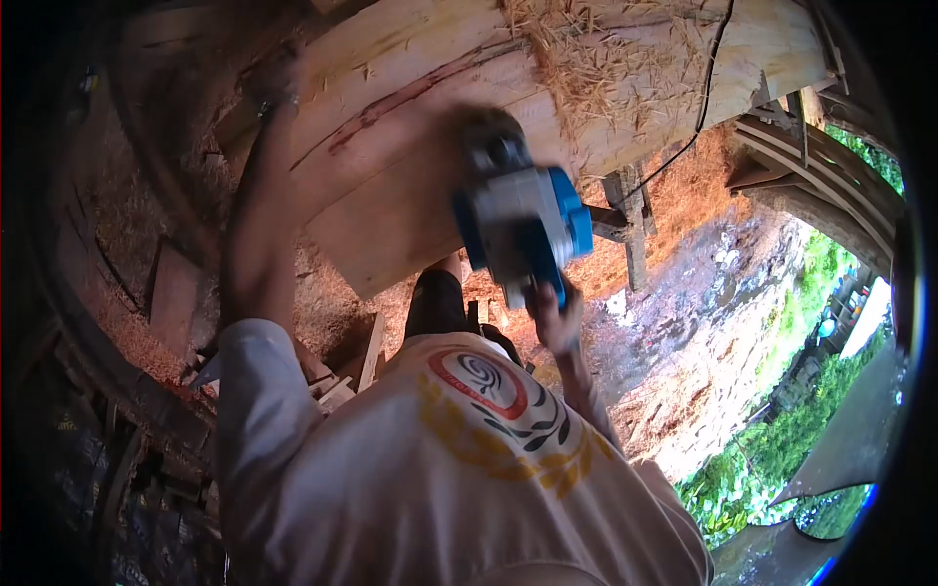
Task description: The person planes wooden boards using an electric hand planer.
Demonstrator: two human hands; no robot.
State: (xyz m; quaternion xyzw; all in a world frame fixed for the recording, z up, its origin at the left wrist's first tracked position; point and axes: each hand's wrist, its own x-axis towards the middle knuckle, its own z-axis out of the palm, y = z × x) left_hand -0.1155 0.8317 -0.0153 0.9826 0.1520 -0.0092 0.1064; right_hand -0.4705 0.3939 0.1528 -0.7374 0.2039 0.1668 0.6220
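My right hand (557, 320) is wrapped round the rear handle of a blue and grey electric planer (518, 220). The planer is smeared by motion and is over the near part of a wide pale wooden board (391, 186). Whether its sole touches the wood I cannot tell. Reddish streaks run along the board's grain. My left arm reaches forward, and my left hand (277, 83) is beside the board's far left edge, dark and blurred. Its fingers do not show clearly.
Curled wood shavings (625, 78) lie heaped on the board. A black cable (711, 73) crosses its right side. More shavings cover the ground (699, 234). Wood offcuts (366, 356) lie by my legs, and curved timbers (831, 166) stand at right.
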